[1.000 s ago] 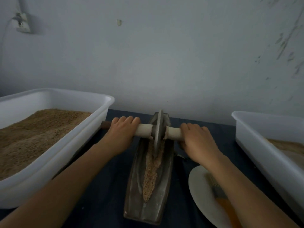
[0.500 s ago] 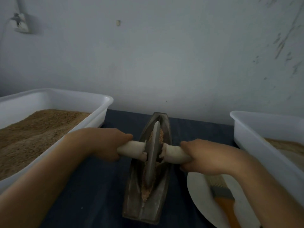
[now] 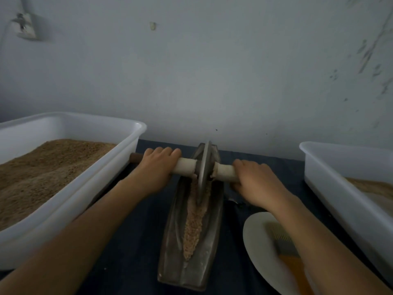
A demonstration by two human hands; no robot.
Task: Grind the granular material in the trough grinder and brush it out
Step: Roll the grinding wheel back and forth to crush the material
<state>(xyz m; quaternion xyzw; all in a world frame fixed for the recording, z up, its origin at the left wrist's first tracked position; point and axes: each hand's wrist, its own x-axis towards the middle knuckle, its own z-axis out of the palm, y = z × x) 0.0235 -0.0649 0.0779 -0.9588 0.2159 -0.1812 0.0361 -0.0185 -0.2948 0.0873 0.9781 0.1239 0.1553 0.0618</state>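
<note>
A dark metal boat-shaped trough grinder lies lengthwise on the table in front of me. A strip of tan granular material fills its groove. The metal grinding wheel stands upright near the trough's far end on a pale wooden axle. My left hand grips the axle left of the wheel. My right hand grips it on the right. A brush with pale bristles and an orange handle lies on a white plate, partly hidden by my right forearm.
A large white tub heaped with brown granules stands on the left. Another white tub with some tan material stands on the right. A dark blue cloth covers the table. A grey wall rises right behind the trough.
The wheel was pulled to the trough's middle half a second ago and has rolled back to the far end. Both arms have stretched forward with it.
</note>
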